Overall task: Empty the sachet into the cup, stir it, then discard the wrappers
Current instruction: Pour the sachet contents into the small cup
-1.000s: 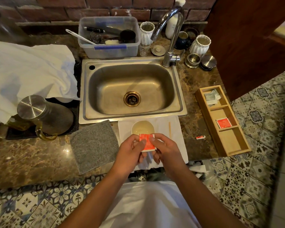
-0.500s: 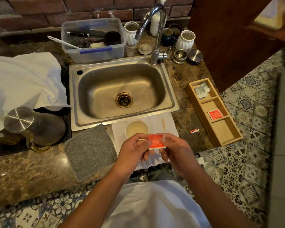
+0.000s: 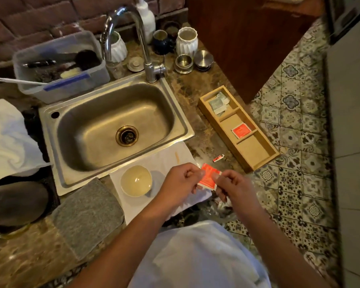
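lots of warm brown here

red-orange sachet (image 3: 208, 177), cream cup (image 3: 136, 181), grey mat (image 3: 87, 217), brown marbled counter (image 3: 197, 90), blue-patterned floor tiles (image 3: 295, 125)

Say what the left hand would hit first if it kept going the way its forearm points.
The left hand, pinching the orange sachet, points up and right. Probably the torn wrapper scrap on the counter, then the wooden tray; depth is unclear.

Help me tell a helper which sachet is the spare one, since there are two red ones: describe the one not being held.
Start at the steel sink and go right along the counter to the long wooden tray with three compartments. The spare red sachet lies flat in the middle compartment. Unlike the red sachet pinched between the left hand and right hand, nothing touches it.
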Motion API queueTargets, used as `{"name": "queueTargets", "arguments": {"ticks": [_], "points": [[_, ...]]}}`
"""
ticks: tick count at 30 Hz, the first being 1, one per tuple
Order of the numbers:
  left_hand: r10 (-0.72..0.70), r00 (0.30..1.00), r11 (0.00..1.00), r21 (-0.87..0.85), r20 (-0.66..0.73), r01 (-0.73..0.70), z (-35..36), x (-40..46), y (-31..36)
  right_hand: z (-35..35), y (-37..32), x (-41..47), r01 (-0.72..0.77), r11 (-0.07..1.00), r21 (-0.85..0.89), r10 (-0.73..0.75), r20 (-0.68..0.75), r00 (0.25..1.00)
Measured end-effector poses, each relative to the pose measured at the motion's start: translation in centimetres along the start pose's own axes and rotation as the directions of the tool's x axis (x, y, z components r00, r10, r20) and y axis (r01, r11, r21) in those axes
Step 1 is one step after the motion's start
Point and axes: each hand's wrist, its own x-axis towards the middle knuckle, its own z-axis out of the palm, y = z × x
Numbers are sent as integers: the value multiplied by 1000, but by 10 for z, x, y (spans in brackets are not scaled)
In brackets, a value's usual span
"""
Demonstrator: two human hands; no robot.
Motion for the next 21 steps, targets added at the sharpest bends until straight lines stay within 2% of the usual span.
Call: {"name": "queueTargets", "arguments": {"ticks": [5,8,11,15,21], "points": [[-19,999,999,-41,36,21,15,21,0,-33,-3,19,-53,998,-26,54,57,997],[-33,997,996,-84,69,39,26,29,-1,-48,2,33,-74,996,53,72,39,997],[-64,998,997,-40,-5,63,40,37,-5,-54,7,47,-176,976,132,174,26,984],[-90,987,996,-22,-131,88,49,52,-12,-60,11,59,-208,977,41,205,63,977],[-93,984,985,130,-154,114,58,77,-19,-78,23,73,-207,966,-152,212,17,977]]}}
